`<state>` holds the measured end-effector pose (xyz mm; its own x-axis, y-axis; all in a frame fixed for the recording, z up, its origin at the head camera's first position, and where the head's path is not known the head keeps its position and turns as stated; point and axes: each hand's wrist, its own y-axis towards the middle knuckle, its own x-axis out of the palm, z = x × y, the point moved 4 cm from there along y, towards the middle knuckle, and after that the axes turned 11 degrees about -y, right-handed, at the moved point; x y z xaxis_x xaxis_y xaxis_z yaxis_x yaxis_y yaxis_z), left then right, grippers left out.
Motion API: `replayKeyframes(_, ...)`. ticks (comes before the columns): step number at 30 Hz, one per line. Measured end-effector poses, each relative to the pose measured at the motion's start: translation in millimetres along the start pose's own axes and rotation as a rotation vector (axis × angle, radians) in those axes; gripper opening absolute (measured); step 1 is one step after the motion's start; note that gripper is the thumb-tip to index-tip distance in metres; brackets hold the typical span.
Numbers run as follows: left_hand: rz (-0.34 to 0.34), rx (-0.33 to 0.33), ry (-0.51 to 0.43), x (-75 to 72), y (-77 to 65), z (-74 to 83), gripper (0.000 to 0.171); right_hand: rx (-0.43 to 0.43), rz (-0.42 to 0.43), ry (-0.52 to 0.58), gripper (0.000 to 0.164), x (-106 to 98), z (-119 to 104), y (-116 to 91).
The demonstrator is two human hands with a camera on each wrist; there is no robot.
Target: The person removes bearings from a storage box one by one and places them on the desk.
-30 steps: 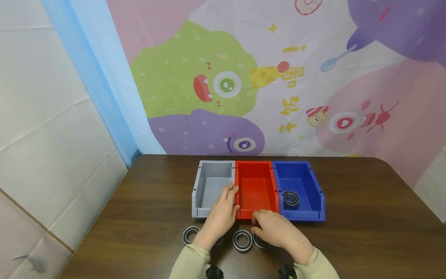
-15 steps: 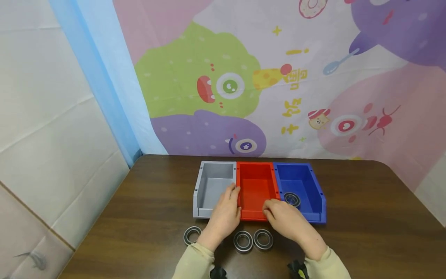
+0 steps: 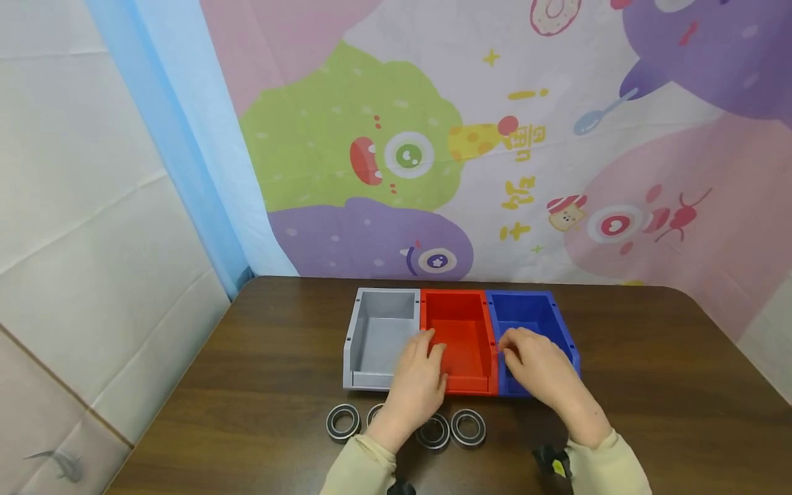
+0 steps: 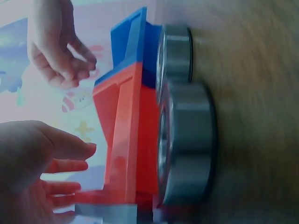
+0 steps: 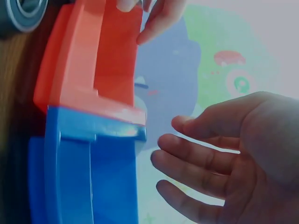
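Observation:
My left hand (image 3: 416,381), fingers loosely extended and holding nothing, hovers over the front part of the red bin (image 3: 459,385) by the grey bin (image 3: 373,380). Above the blue bin (image 3: 526,301) is my right hand (image 3: 544,368). The right wrist view shows that hand's fingers (image 5: 196,161) relaxed, with a gap to the thumb and nothing between. In front of the bins, several ball bearings lie flat in a row, among them a leftmost bearing (image 3: 331,422) and a rightmost bearing (image 3: 468,442). My left hand and wrist partly cover the middle ones. The right hand hides much of the blue bin's inside.
The three bins stand side by side on a brown wooden table (image 3: 260,357). A cartoon-printed cloth (image 3: 346,137) hangs behind the table's far edge, with a pale wall covering (image 3: 93,172) on the left.
My right hand has moved right, from near the bearings to over the blue bin, now covering the bearing seen inside it earlier. My left hand has shifted slightly right, over the red bin.

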<state>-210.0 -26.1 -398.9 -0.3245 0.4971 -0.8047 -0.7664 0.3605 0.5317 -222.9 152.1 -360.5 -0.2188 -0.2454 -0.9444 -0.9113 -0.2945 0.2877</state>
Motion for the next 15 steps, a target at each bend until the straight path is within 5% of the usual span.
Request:
replayKeyframes(7, -0.084, 0.087, -0.014, 11.3, 3.0, 19.6, 0.033, 0.072, 0.041, 0.008, 0.008, 2.0, 19.0, 1.8)
replayKeyframes(15, -0.214, 0.068, -0.093, 24.7, 6.5, 29.0, 0.025, 0.101, 0.033, 0.013, 0.01, 12.4, 33.3, 4.1)
